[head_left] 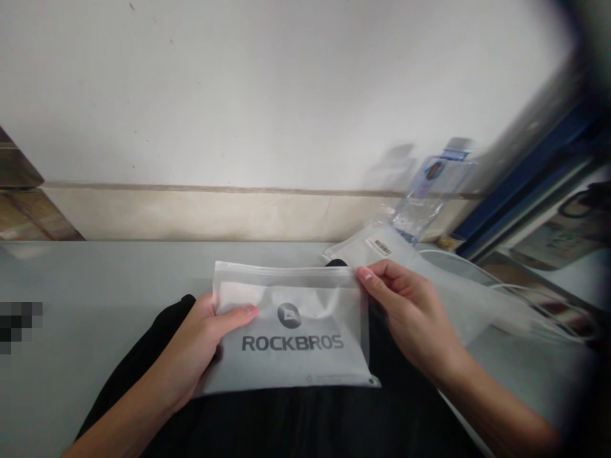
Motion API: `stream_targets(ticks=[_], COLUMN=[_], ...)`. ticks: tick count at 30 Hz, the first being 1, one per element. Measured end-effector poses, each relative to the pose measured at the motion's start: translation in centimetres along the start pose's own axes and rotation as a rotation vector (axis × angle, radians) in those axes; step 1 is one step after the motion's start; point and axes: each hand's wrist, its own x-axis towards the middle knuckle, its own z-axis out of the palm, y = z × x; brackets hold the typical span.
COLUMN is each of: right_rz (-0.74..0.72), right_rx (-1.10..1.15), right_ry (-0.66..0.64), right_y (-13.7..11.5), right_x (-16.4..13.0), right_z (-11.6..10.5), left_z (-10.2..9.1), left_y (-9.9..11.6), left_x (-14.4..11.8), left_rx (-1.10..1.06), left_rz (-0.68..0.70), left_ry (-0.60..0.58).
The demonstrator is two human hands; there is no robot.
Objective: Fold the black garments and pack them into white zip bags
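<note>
A frosted zip pouch point(296, 356) printed with ROCKBROS and a round logo is held up in front of me. My left hand point(200, 343) grips its left edge, thumb lying across the front. At the top right corner, my right hand point(410, 312) pinches the zip strip between thumb and fingers. A black cloth point(296, 420) lies on the grey table point(95, 286) beneath the pouch and both forearms.
Another frosted bag with a barcode label point(377, 248) lies behind my right hand. A plastic water bottle point(432, 191) stands at the back right by the wall. White cables point(515, 292) run along the table's right side, beside a blue frame point(534, 172).
</note>
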Motion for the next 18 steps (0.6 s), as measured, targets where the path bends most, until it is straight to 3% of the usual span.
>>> stream_targets(ticks=[10,12,14,16,18], right_rz=[-0.118,-0.117,-0.114,-0.134,-0.213], right_rx=[-0.167,-0.186,-0.2,-0.217,-0.254], right_ry=[-0.059,-0.052,-0.067,-0.122,-0.21], right_y=[-1.5,-1.5,-1.7,-1.9,-2.3], right_x=[-0.2,-0.3,-0.7,-1.5,-2.5], right_z=[-0.2,0.0,0.4,0.9,1.6], left_z=[-0.1,-0.3,-0.7,-0.8,-0.4], left_y=[0.0,0.0,0.2,0.3,0.4], left_x=[-0.1,0.2,0.2,-0.3,-1.4], left_rx=[0.044,0.158,0.404,0.718,0.977], left_rz=[-0.01,0.076,0.337,0.737,1.102], left_ry=[0.004,0.073,0.284,0.489,0.456])
